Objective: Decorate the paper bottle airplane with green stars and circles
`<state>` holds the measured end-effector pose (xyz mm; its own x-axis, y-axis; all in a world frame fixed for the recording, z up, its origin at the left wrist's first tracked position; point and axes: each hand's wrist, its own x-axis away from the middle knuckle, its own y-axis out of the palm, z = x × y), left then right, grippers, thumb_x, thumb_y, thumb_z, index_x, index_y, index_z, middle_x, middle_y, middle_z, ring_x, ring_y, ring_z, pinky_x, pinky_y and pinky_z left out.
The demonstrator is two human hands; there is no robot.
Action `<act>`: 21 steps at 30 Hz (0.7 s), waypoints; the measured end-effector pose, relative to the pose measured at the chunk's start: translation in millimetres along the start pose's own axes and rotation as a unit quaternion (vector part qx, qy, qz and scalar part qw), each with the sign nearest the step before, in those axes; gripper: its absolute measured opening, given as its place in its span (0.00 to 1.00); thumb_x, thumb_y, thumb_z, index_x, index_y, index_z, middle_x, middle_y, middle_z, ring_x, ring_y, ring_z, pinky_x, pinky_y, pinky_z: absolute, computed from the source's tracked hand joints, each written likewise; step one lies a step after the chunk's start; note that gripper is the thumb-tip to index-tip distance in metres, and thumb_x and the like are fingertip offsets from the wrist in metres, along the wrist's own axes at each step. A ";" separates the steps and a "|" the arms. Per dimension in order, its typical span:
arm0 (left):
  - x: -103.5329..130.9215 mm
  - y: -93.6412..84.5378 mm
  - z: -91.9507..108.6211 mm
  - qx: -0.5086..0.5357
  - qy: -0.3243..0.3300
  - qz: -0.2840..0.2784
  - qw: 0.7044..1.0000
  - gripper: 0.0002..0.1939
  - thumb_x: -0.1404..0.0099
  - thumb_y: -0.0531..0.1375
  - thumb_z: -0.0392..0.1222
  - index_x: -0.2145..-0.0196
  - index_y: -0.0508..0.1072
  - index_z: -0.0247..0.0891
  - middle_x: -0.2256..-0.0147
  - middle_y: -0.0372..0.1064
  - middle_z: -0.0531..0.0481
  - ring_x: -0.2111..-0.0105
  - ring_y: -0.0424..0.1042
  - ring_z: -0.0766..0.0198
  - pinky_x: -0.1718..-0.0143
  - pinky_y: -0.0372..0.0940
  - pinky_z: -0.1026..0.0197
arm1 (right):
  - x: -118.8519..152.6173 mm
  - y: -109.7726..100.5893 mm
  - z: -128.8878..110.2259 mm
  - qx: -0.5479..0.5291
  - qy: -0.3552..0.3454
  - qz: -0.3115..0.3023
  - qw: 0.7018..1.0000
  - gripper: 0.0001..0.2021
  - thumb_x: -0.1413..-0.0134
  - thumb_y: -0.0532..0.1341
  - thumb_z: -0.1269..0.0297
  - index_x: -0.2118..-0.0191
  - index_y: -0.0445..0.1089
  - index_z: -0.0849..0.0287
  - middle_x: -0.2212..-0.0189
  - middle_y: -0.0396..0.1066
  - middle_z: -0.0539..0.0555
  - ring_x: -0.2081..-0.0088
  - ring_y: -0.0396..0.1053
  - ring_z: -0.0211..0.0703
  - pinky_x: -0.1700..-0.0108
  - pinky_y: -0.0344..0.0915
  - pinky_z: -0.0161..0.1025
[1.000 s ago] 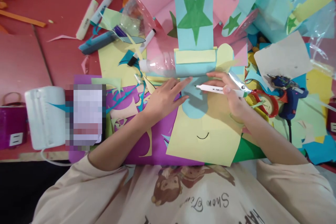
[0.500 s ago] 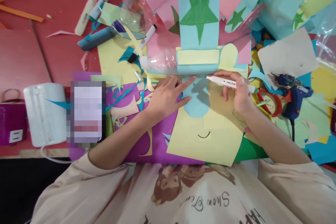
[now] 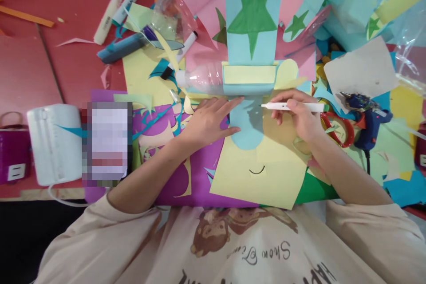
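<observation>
A white marker (image 3: 299, 106) with a green end is gripped by my right hand (image 3: 299, 113), its tip pointing left over a light-blue paper piece with a rounded end (image 3: 246, 131). My left hand (image 3: 213, 120) lies with fingers spread at the left edge of that piece. Beyond both hands, a clear plastic bottle (image 3: 204, 77) wrapped in blue and pale-yellow paper lies on its side. From it a blue strip with a green star (image 3: 253, 9) stretches away. Under the blue piece is a pale-yellow sheet (image 3: 259, 186) bearing a small black curved line.
To the right are red-handled scissors (image 3: 346, 131), a blue glue gun (image 3: 369, 131) and paper scraps. A phone (image 3: 109, 142) and a white device (image 3: 55, 144) lie left. Several markers, including a white one with a black cap (image 3: 181, 55), lie at the upper left.
My right hand has turned the marker to nearly level and lowered its tip slightly over the blue piece. My left hand stays about where it was, and the starred strip looks closer.
</observation>
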<state>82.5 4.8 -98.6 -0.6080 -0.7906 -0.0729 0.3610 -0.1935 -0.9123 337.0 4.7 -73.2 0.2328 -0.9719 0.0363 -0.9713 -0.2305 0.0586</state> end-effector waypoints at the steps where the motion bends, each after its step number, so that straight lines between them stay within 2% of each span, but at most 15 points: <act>1: -0.3 0.0 0.8 0.003 -0.004 -0.004 1.000 0.34 0.34 0.56 0.58 0.37 0.59 0.37 0.59 0.70 0.43 0.56 0.69 0.51 0.52 0.63 0.51 | -0.4 -0.2 0.9 0.005 -0.003 -0.001 1.000 0.11 0.44 0.62 0.54 0.66 0.75 0.56 0.77 0.73 0.50 0.76 0.69 0.39 0.75 0.66 0.38; 4: -1.5 1.0 4.1 0.003 -0.014 -0.010 1.000 0.34 0.34 0.57 0.58 0.37 0.59 0.37 0.59 0.70 0.43 0.56 0.69 0.50 0.52 0.63 0.50 | -1.2 -0.6 4.3 0.025 -0.009 -0.004 1.000 0.14 0.42 0.59 0.51 0.61 0.76 0.53 0.70 0.76 0.52 0.67 0.73 0.43 0.60 0.72 0.44; 6: -2.4 2.3 6.3 0.003 -0.016 -0.009 1.000 0.34 0.35 0.57 0.57 0.37 0.59 0.37 0.59 0.70 0.43 0.56 0.69 0.49 0.52 0.63 0.49 | -1.4 0.1 5.5 0.038 -0.003 0.000 0.999 0.17 0.41 0.57 0.47 0.58 0.76 0.51 0.62 0.78 0.53 0.58 0.74 0.48 0.51 0.70 0.50; 9: -3.2 4.4 8.6 -0.003 -0.019 0.005 1.000 0.34 0.35 0.58 0.57 0.37 0.60 0.37 0.60 0.70 0.43 0.58 0.69 0.50 0.53 0.63 0.51 | -0.9 1.9 5.9 0.056 0.003 0.014 0.998 0.20 0.41 0.55 0.43 0.56 0.75 0.50 0.57 0.77 0.54 0.54 0.74 0.51 0.46 0.69 0.54; 13: -2.7 5.3 8.8 -0.021 -0.013 0.014 1.000 0.33 0.35 0.59 0.56 0.38 0.61 0.37 0.61 0.70 0.44 0.59 0.70 0.51 0.55 0.64 0.53 | -0.1 2.5 6.1 0.068 0.005 0.028 0.997 0.22 0.43 0.55 0.41 0.59 0.76 0.51 0.59 0.78 0.55 0.56 0.75 0.51 0.47 0.69 0.54; 15: -2.4 4.9 7.7 -0.023 -0.007 0.009 1.000 0.34 0.35 0.59 0.57 0.37 0.60 0.38 0.60 0.69 0.44 0.59 0.70 0.51 0.55 0.64 0.52 | 0.3 2.2 5.1 0.071 -0.003 0.034 0.997 0.21 0.44 0.56 0.41 0.61 0.76 0.52 0.63 0.78 0.54 0.60 0.75 0.49 0.52 0.72 0.51; 18: -2.5 3.8 5.5 -0.014 -0.001 -0.001 1.000 0.35 0.35 0.58 0.58 0.36 0.59 0.38 0.60 0.69 0.44 0.58 0.70 0.50 0.54 0.64 0.51 | 1.0 3.4 -0.1 0.085 0.000 0.021 0.996 0.18 0.43 0.58 0.45 0.66 0.76 0.54 0.70 0.76 0.53 0.68 0.74 0.44 0.61 0.73 0.44; 21: -3.0 2.9 3.6 -0.006 0.007 -0.005 1.000 0.36 0.36 0.59 0.58 0.36 0.59 0.37 0.61 0.69 0.43 0.57 0.69 0.49 0.54 0.64 0.51 | 2.1 7.5 -7.0 0.114 0.035 -0.016 0.993 0.13 0.45 0.62 0.51 0.65 0.76 0.56 0.70 0.76 0.52 0.68 0.73 0.40 0.65 0.70 0.39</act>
<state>88.0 4.5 -99.6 -0.6208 -0.7809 -0.0685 0.3465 -0.1950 -0.9175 330.5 1.3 -65.7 0.2589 -0.9598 0.1087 -0.9471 -0.2743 -0.1667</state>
